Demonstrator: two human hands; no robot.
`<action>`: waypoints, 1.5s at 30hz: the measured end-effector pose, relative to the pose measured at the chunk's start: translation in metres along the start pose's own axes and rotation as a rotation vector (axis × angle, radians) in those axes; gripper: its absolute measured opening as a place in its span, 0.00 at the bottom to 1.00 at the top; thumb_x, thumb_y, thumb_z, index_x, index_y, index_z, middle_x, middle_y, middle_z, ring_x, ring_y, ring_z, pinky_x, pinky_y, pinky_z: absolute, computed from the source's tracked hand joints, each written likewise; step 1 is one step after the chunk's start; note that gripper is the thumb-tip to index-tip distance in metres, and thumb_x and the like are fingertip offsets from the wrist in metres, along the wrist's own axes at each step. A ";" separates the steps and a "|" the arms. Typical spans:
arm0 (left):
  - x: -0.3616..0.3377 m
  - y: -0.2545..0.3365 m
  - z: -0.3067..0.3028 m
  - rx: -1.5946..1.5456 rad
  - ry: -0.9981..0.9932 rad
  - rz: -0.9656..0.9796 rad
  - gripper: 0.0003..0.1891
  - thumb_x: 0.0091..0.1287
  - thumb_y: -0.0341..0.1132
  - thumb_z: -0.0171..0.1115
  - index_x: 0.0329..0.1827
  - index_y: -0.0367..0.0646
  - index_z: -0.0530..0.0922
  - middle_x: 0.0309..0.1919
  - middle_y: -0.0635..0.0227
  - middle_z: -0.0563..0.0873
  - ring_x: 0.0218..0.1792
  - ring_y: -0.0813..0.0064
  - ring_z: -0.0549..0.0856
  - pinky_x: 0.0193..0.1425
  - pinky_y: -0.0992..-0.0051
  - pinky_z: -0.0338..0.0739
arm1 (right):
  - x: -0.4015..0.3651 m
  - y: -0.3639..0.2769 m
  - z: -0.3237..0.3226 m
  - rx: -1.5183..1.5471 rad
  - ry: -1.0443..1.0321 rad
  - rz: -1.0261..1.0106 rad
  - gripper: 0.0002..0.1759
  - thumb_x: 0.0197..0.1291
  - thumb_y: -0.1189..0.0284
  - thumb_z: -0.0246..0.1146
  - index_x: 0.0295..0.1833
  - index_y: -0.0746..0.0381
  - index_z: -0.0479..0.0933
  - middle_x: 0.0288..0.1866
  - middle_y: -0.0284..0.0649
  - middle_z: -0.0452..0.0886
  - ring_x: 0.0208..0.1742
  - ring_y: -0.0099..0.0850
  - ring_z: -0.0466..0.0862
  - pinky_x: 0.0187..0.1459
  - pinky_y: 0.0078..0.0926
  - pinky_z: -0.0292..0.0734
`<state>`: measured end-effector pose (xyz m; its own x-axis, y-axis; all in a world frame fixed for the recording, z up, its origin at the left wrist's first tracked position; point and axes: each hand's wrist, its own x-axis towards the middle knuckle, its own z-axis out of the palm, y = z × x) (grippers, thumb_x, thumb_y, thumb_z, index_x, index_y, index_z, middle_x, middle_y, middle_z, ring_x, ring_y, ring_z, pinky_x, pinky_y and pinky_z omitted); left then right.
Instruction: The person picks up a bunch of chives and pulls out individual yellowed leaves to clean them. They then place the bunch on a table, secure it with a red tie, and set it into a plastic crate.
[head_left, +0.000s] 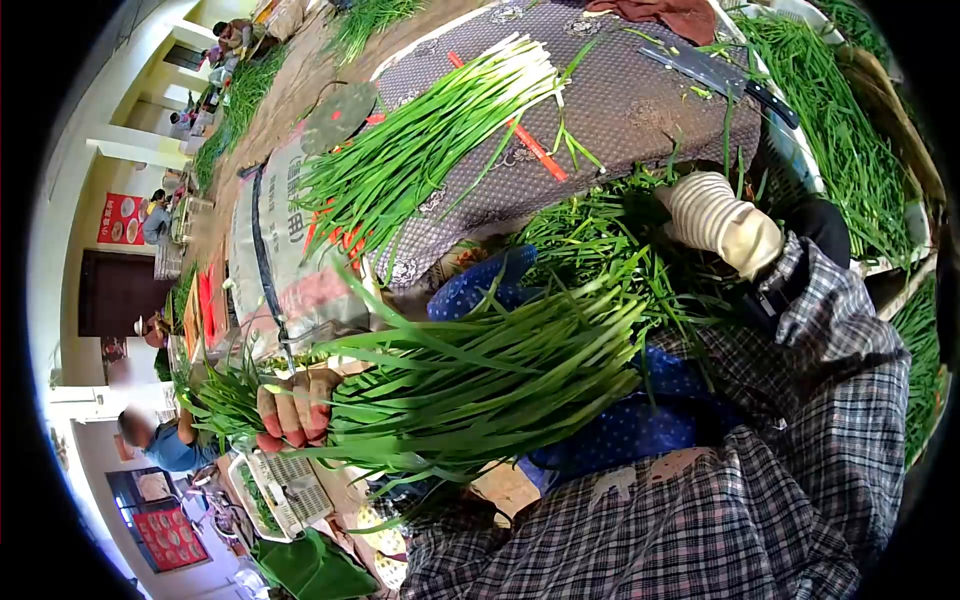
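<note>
My left hand (297,408), in a reddish-brown stained glove, is closed round a large bunch of garlic chives (480,375). The long green leaves stretch across my lap to the right. My right hand (722,222), in a cream striped glove, is at the loose chives (600,235) heaped by the cloth-covered surface; its fingertips are hidden among shadow and leaves. Beyond, another bunch of chives (440,130) lies with its white stems to the upper right, across a red strip (540,152). A knife (715,75) with a black handle rests on the patterned cloth (640,125).
More chives (830,130) fill a container at the right. A printed sack (300,250) is left of the cloth surface. A white crate (285,490) stands at lower left. Several people are in the background at left, one in a blue shirt (175,445).
</note>
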<state>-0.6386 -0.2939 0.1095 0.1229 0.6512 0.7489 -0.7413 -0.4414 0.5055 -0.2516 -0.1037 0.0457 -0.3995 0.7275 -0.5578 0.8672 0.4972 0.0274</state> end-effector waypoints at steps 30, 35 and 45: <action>-0.003 -0.024 0.039 0.180 1.312 0.284 0.08 0.65 0.41 0.56 0.35 0.47 0.73 0.25 0.72 0.76 0.31 0.69 0.78 0.39 0.67 0.76 | 0.010 -0.017 0.113 2.266 -0.649 -0.675 0.38 0.59 0.47 0.56 0.65 0.64 0.61 0.65 0.46 0.67 0.64 0.36 0.69 0.61 0.33 0.69; -0.076 -0.029 0.033 0.169 1.571 0.115 0.15 0.65 0.45 0.54 0.28 0.43 0.76 0.25 0.63 0.83 0.27 0.63 0.82 0.35 0.63 0.80 | -0.004 -0.046 0.104 2.325 -0.591 -0.505 0.40 0.55 0.44 0.59 0.62 0.64 0.65 0.56 0.47 0.75 0.52 0.37 0.79 0.51 0.36 0.78; -0.119 -0.006 0.006 0.424 1.708 -0.276 0.30 0.64 0.57 0.49 0.54 0.36 0.74 0.47 0.54 0.80 0.42 0.57 0.81 0.47 0.61 0.77 | -0.009 -0.048 0.056 1.389 0.302 -0.750 0.18 0.60 0.72 0.57 0.56 0.64 0.71 0.47 0.38 0.77 0.38 0.25 0.76 0.38 0.23 0.74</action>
<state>-0.6444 -0.3725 0.0198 -0.7576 0.4600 -0.4631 -0.5813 -0.1526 0.7993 -0.2729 -0.1600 0.0033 -0.7330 0.6752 0.0827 -0.0237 0.0962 -0.9951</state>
